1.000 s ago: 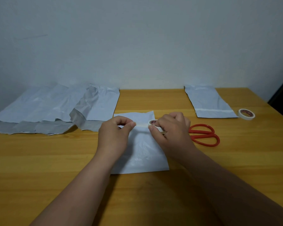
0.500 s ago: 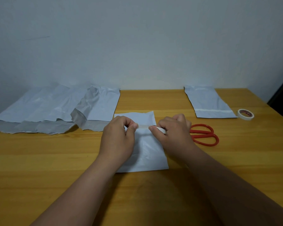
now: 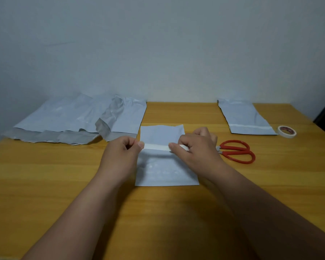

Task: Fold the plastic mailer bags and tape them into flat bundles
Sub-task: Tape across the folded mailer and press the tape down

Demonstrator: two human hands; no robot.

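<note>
A folded white mailer bag [image 3: 165, 171] lies flat on the wooden table [image 3: 45, 184] in front of me. A strip of white tape [image 3: 156, 146] stretches across it between my hands. My left hand [image 3: 122, 156] pinches the strip's free end between thumb and forefinger. My right hand [image 3: 197, 147] grips the tape roll, mostly hidden in its curled fingers, at the bag's right side. A taped, folded bundle [image 3: 246, 119] lies at the back right.
Unfolded white and grey mailer bags [image 3: 73, 119] spread over the back left. Red-handled scissors [image 3: 236, 151] lie just right of my right hand. A second tape roll [image 3: 287, 131] sits near the right edge. A wall stands behind the table.
My hands have moved apart, and the tape strip pulled off the roll has grown longer across the folded bag. The bag itself has stayed put.
</note>
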